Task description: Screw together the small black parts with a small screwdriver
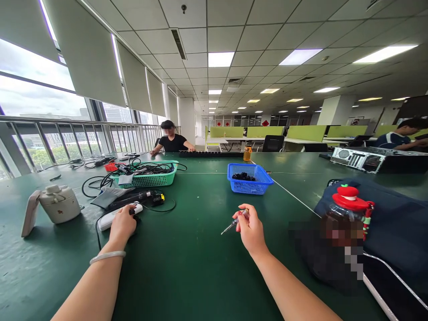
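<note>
My right hand (250, 226) is closed around a small screwdriver (230, 226), its thin metal shaft pointing down and to the left above the green table (187, 276). On the left, my left hand (123, 226) has its fingers curled over a small black piece whose kind I cannot make out. That hand is beside a white power strip (109, 219) and covers part of it. Beyond my right hand stands a blue basket (250, 186) with small black parts (244, 176) inside.
A green basket (157, 179) heaped with black cables stands at the back left. Nearer are a cream bottle (62, 204) and a black device (133, 199). A red-lidded jar (349, 200) and a computer case (377, 159) occupy the right. One person (172, 141) sits across the table.
</note>
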Motion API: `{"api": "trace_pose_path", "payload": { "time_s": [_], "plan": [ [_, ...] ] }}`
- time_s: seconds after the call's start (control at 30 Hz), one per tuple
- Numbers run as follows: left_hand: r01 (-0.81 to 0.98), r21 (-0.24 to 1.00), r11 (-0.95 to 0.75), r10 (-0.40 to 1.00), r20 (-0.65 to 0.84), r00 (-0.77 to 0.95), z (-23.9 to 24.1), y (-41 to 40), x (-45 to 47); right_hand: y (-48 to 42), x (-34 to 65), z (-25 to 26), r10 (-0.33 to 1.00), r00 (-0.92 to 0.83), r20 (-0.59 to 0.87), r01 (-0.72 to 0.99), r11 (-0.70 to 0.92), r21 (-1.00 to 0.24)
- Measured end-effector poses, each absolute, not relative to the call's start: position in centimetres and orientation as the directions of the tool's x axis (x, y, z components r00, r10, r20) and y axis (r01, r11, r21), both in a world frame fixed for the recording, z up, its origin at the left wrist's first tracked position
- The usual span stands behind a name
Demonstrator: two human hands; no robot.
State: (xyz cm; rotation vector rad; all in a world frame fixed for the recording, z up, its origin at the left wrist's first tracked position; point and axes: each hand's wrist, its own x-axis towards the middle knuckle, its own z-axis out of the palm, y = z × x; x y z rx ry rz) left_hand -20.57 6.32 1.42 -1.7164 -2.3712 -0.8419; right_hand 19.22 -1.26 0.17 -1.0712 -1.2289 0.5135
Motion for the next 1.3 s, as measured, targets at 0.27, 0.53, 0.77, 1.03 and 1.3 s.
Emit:
{"api": "trace_pose_path", "payload": {
  "time_s": [0.27, 0.53, 0.77, 1.03, 1.3],
  "plan": [
    [0.931, 0.299, 0.208, 0.866, 0.387, -0.317, 1.07, 6.58, -20.71, -1.18, 19.34, 0.08, 0.807, 0.308, 0.505, 0.225, 0.454, -0.862],
    [0.950, 0.249, 0.188, 0.889, 0.369, -0.272, 1.49, 6.36, -20.47, -1.29, 19.14, 0.14, 0.811, 0.290, 0.508, 0.227, 0.458, -0.860],
    [0.948, 0.228, 0.222, 0.890, 0.350, -0.292, 1.41, 6.48, -20.75, -1.31, 19.20, 0.17, 0.808, 0.291, 0.513, 0.225, 0.463, -0.857],
    [0.948, 0.176, 0.265, 0.913, 0.270, -0.305, 1.69, 6.39, -20.66, -1.25, 19.27, 0.08, 0.809, 0.289, 0.511, 0.225, 0.461, -0.858],
    [0.957, 0.165, 0.239, 0.915, 0.291, -0.279, 1.65, 6.54, -21.04, -1.16, 19.22, 0.08, 0.811, 0.302, 0.501, 0.210, 0.455, -0.865]
  ]
}}
